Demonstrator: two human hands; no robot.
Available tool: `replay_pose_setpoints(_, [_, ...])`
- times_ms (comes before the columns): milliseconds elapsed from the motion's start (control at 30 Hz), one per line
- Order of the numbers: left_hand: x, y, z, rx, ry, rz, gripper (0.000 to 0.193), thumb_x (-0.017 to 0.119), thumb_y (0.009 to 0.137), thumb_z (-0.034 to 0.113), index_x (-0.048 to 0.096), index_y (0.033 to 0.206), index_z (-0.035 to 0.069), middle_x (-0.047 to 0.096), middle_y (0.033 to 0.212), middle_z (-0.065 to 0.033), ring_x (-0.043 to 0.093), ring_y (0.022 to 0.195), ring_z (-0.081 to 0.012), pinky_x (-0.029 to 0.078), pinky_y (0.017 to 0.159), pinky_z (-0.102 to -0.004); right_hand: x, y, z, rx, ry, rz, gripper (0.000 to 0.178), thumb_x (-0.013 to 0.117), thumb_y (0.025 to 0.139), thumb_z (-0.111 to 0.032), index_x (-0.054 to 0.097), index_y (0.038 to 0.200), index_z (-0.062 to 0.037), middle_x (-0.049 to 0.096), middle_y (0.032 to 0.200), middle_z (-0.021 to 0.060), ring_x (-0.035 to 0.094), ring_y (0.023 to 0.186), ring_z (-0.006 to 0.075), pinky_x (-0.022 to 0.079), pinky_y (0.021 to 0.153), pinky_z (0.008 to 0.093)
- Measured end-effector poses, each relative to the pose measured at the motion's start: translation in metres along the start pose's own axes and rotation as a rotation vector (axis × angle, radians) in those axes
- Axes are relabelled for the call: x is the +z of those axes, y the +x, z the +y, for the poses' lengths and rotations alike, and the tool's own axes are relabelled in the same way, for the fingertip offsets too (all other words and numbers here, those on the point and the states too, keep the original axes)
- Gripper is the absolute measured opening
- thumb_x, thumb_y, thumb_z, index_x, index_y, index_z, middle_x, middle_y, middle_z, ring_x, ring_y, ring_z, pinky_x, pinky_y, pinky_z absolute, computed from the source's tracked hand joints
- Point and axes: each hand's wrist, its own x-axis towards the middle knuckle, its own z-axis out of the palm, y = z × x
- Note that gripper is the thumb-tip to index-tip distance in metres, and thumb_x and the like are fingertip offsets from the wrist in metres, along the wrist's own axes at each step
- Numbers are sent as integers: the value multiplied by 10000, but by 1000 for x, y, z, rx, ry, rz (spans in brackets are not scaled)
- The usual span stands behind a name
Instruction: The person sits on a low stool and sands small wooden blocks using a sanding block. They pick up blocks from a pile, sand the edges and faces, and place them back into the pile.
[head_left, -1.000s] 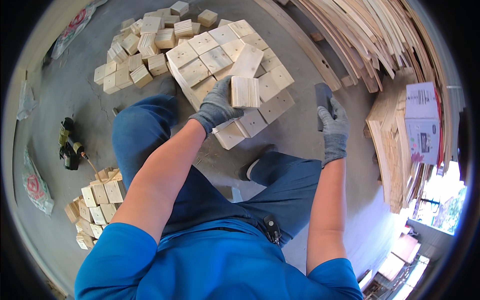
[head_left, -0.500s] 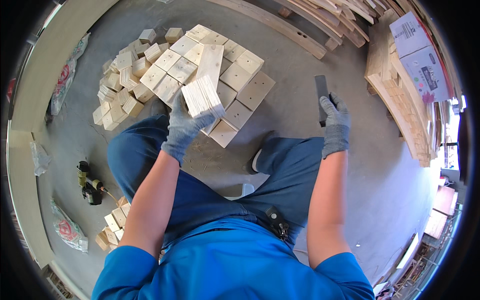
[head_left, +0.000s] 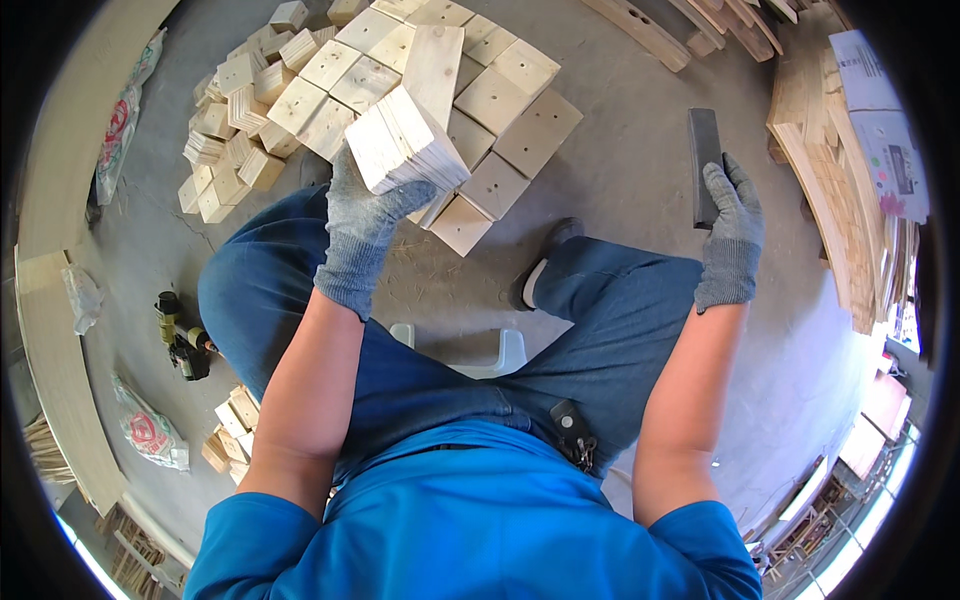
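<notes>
Head view. Landmark: stack (head_left: 497, 100), pale wooden blocks set close together, small dark holes in many top faces. Left hand (head_left: 360, 205), grey glove, grips one block (head_left: 405, 142) at the near-left edge of the stack; thumb along the block's near side, the other fingers mostly hidden. Block tilted, striped grain showing; cannot tell whether it touches the stack. Right hand (head_left: 735, 205), grey glove, well to the right of the stack, closed on the near end of a dark bar (head_left: 704, 165); bar is apart from the stack, long axis pointing away from the wearer. Slab (head_left: 433, 75): lying askew on the stack, just beyond the held block. Loose pile (head_left: 235, 120): jumbled blocks, just left of the stack. Power tool (head_left: 180, 340): left of the stack and nearer the wearer. Bag (head_left: 150, 425): white and red, also near-left of the stack, nearer than the tool. Small pile (head_left: 235, 430): near-left of the stack, partly hidden by the left forearm (head_left: 310, 390). Carton (head_left: 885, 130): far right of the stack, beside timber (head_left: 820, 170).
</notes>
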Motion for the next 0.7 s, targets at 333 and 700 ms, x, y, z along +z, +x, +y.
replay_pose_setpoints(333, [4,7,12,19,86,-48,906,1043,689,298,587,1425,30,724,1293,-90,703,1187,-220,573,1056,-357,21,-23,-37,-146,49,-35,532,838,949,-195,687,1404,37,741,1316,143,688,1183,188,518,1056,307])
replay_pose_setpoints(700, [35,-30,28,-85,-119,-362,894,1016,748,145,531,1491,30,690,1393,-112,687,1271,-231,585,1093,-383,-9,-25,-10,-82,104,30,558,902,885,-155,707,1377,23,782,1203,115,723,1001,149,580,882,281])
